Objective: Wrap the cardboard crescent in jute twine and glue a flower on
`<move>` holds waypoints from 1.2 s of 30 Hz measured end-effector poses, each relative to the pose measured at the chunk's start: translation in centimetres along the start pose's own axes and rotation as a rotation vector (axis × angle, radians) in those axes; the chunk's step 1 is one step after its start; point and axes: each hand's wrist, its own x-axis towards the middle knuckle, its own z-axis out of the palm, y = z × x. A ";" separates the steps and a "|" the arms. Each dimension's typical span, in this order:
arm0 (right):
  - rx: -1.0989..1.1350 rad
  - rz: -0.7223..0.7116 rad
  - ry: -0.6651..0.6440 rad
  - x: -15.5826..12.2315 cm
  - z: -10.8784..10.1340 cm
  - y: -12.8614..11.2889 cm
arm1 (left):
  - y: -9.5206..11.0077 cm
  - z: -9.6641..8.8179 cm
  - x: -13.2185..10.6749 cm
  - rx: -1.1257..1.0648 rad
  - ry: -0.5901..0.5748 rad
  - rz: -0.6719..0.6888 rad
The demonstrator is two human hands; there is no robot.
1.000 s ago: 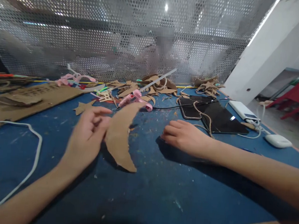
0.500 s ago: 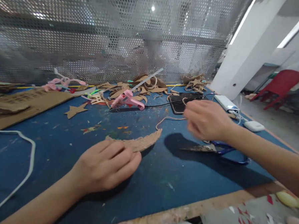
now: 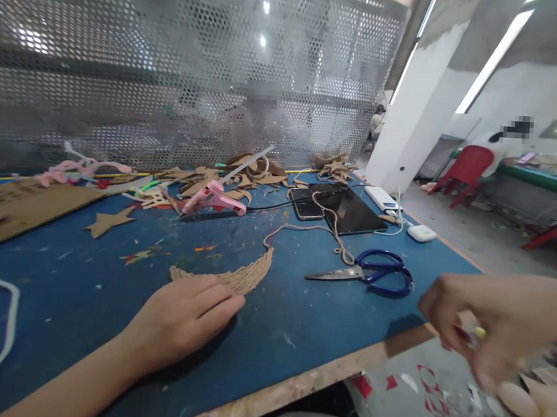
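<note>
A crescent wrapped in tan twine (image 3: 251,275) lies on the blue table. My left hand (image 3: 184,318) is closed over its lower edge, with the fingertips hidden beneath. From the crescent's right tip a loose length of twine (image 3: 300,227) runs across the table and loops over the phone and near the scissors. Blue-handled scissors (image 3: 387,273) lie with their blades pointing left. Past the table's front right edge, my right hand (image 3: 482,325) hangs in the air with bent fingers and thumb apart, and nothing shows between them.
A pink hot glue gun (image 3: 216,199) stands behind the crescent, near a cardboard star (image 3: 110,221) and cardboard scraps (image 3: 205,183). A phone (image 3: 306,205), black tablet (image 3: 353,212), white power bank (image 3: 381,199) and white case (image 3: 421,233) lie right. Perforated metal sheeting (image 3: 196,73) rises behind.
My right hand has let go of the twine and moved right and down, past the table edge. The twine now lies slack. My left hand stays on the crescent; the view has turned right.
</note>
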 end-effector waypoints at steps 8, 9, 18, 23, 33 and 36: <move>0.004 0.202 -0.346 9.4 5.5 -5.2 | 0.1 -0.2 0.6 0.029 0.111 0.034; 0.011 0.200 -0.354 10.0 5.9 -5.4 | 0.0 -0.4 0.5 0.053 0.118 0.043; 0.233 -0.007 -0.467 12.0 0.7 -4.1 | -0.3 -0.6 0.0 0.102 0.162 0.064; 0.356 0.141 0.214 20.1 -2.5 -1.9 | -0.1 -0.3 0.4 0.085 0.147 0.058; 0.593 0.154 1.026 39.1 4.3 -0.2 | -0.8 -0.6 0.7 0.112 0.121 -0.020; 0.574 0.146 0.953 41.1 4.6 -1.1 | -0.9 -0.2 0.7 0.043 0.071 -0.066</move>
